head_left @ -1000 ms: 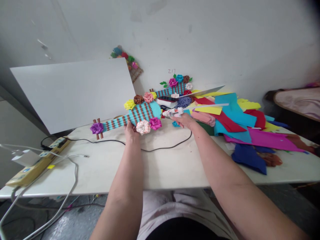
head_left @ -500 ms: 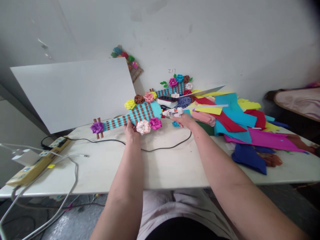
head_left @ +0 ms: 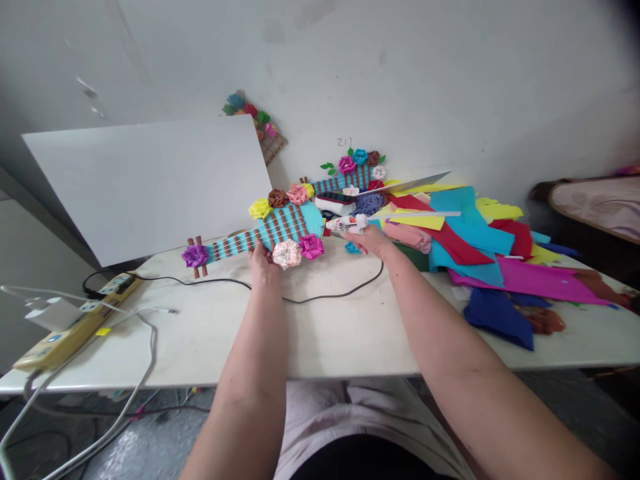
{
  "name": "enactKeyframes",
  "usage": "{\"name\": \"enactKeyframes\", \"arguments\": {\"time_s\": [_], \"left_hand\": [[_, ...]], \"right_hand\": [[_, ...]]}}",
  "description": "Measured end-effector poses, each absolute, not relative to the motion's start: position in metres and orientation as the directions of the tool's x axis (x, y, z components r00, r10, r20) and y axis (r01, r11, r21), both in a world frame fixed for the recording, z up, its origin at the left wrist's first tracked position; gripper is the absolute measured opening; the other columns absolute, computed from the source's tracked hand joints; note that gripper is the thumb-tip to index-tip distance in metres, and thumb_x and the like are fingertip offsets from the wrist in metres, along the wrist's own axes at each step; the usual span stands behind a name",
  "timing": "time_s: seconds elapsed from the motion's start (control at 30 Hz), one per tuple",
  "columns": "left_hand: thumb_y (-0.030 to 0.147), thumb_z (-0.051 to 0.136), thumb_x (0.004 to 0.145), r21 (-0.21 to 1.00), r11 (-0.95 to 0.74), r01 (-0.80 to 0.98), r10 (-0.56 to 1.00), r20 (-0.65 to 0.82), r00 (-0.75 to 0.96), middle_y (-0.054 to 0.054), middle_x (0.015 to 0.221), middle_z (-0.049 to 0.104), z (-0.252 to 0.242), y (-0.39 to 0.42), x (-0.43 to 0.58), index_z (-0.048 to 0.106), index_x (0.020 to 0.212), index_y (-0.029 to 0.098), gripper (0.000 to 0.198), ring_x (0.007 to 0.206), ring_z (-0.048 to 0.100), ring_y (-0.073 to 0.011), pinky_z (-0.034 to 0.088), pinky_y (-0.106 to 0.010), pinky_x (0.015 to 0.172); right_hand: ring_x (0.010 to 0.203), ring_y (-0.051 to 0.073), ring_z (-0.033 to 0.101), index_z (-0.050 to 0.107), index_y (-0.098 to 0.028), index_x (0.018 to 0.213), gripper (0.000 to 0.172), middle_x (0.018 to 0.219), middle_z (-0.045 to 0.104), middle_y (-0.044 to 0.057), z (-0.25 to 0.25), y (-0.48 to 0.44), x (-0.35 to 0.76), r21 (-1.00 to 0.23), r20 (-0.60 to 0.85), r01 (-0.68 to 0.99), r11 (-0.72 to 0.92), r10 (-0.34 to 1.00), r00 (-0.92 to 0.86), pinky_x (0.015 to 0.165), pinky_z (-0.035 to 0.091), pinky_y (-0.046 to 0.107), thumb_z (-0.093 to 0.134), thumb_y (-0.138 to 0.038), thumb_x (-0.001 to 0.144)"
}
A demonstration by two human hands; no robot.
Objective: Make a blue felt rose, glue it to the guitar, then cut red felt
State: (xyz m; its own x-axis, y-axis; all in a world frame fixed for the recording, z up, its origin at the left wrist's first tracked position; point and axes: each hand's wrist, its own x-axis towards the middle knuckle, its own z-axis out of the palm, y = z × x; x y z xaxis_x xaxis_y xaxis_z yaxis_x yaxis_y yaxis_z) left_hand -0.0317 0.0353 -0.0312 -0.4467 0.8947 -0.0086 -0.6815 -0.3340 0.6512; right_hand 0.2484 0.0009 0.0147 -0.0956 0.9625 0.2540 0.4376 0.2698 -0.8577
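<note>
My left hand (head_left: 262, 260) grips a turquoise paper guitar (head_left: 280, 228) by its lower edge, where the neck meets the body. Brown strips and paper flowers in yellow, brown, pink, white, magenta and purple decorate it. In my right hand (head_left: 367, 241) is a white glue gun (head_left: 347, 223), its nozzle pointing left at the right end of the guitar. A long pale glue stick (head_left: 430, 215) juts from the back of the gun. Whether the nozzle touches the guitar I cannot tell.
A similar small guitar (head_left: 345, 179) leans on the wall behind. Coloured paper sheets (head_left: 465, 227) are heaped to the right. At left stand a white board (head_left: 145, 187) and a yellow power strip (head_left: 75, 327) with cables. A black cord (head_left: 320, 300) crosses the table (head_left: 345, 340).
The glue gun and my right hand have shifted very slightly to the right. The guitar and my left hand stay in place.
</note>
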Motion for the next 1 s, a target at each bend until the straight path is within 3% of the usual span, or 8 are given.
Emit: {"name": "enactKeyframes", "arguments": {"time_s": [0.1,0.4,1.0], "left_hand": [[0.033,0.059,0.082,0.632,-0.404,-0.662,0.845,-0.019,-0.534,0.002,0.068,0.055,-0.029,0.033,-0.028,0.051,0.091,0.021,0.016,0.057,0.057,-0.0103,0.046,-0.022,0.054],[0.022,0.058,0.082,0.567,-0.414,-0.712,0.835,-0.074,-0.545,0.004,0.063,0.052,-0.023,0.029,-0.025,0.05,0.086,0.02,0.009,0.054,0.054,-0.009,0.045,-0.02,0.055],[0.019,0.058,0.082,0.556,-0.411,-0.722,0.835,-0.089,-0.543,0.003,0.064,0.052,-0.02,0.026,-0.023,0.048,0.084,0.02,0.01,0.054,0.054,-0.0084,0.045,-0.018,0.053]], "right_hand": [[0.033,0.007,0.037,0.053,-0.018,0.054,0.036,0.044,0.051,-0.001,0.015,0.0,0.248,-0.871,0.249,0.412,0.268,0.963,-0.1,0.036,0.029,0.024,0.068,-0.047,0.068],[0.034,0.007,0.038,0.061,-0.017,0.067,0.031,0.047,0.054,-0.002,0.016,0.001,0.249,-0.864,0.274,0.417,0.284,0.958,-0.084,0.036,0.03,0.022,0.068,-0.047,0.068],[0.033,0.007,0.04,0.059,-0.016,0.072,0.03,0.048,0.05,-0.003,0.013,0.006,0.245,-0.852,0.275,0.441,0.282,0.958,-0.081,0.033,0.031,0.021,0.068,-0.044,0.07]]}}
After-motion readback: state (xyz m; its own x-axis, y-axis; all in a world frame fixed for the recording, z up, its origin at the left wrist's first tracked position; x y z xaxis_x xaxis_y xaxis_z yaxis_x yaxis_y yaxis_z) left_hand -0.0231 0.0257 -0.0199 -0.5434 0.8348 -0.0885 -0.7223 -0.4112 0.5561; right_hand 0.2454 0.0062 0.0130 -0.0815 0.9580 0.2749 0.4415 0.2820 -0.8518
